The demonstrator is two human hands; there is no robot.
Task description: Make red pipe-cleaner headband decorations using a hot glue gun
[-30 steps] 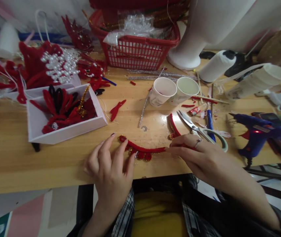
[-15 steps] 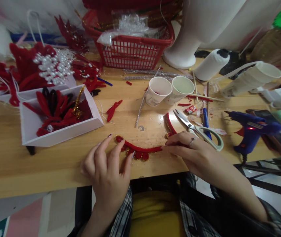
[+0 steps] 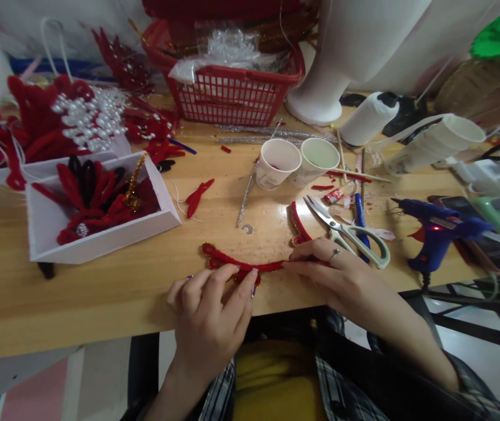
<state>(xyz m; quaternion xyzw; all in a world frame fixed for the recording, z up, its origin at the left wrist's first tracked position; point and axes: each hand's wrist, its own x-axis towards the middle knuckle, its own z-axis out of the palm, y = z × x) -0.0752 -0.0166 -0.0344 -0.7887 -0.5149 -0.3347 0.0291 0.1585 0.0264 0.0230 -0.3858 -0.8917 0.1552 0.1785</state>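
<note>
Red trimmed strip (image 3: 224, 259) lies on the wooden table (image 3: 113, 310), near its front edge and between the two hands. It runs roughly left to right in a shallow curve, with gold-edged loops at its left end and along its near side.

Left hand (image 3: 217, 316): forearm enters from the bottom, angled up and to the right; back of the hand faces up. The fingers are bent and partly spread — fingertips rest on the middle of the strip, over the loops. Whether they pinch it or only press on it cannot be told.

Right hand (image 3: 341, 272): forearm enters from the lower right, angled up and to the left; back of the hand faces up, with a ring on one finger. The thumb and forefinger are closed on the right end of the strip; the remaining fingers are folded and largely hidden.

Adjacent items: a second red strip (image 3: 299, 222) lies just beyond the right hand, beside the scissors (image 3: 341, 225), whose blades are slightly parted. The blue pen (image 3: 359, 213) lies partly under the scissors. Glue gun (image 3: 431, 231) — red light lit — is located farther right.
</note>
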